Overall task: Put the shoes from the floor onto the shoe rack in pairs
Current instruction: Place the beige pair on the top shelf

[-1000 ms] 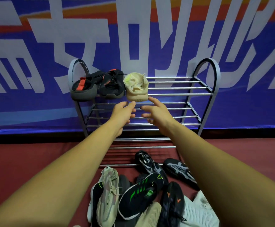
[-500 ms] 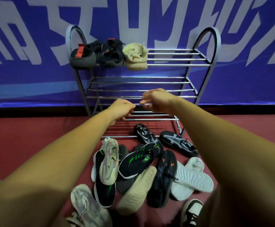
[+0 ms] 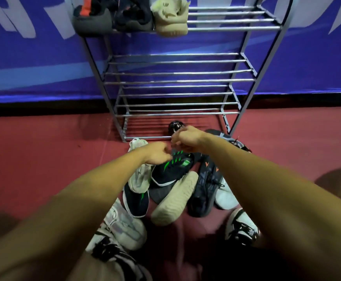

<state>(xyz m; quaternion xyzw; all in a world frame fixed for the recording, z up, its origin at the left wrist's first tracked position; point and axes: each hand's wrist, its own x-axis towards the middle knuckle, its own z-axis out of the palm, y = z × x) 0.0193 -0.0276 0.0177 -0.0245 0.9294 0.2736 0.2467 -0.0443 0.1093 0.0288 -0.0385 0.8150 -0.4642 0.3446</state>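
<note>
Both arms are reaching forward and down over the pile of shoes on the red floor (image 3: 43, 159). The left hand (image 3: 158, 154) is hanging with fingers curled loosely, just above the black shoe with green stripes (image 3: 171, 171). The right hand (image 3: 186, 138) is hovering just beside it, fingers bent inward; whether it is pinching anything, I cannot tell. A beige shoe (image 3: 175, 199) is lying sole-up just below the hands. On the shoe rack (image 3: 175, 73), at the top shelf's left end, a dark pair (image 3: 112, 17) is sitting beside a single beige shoe (image 3: 170, 17).
</note>
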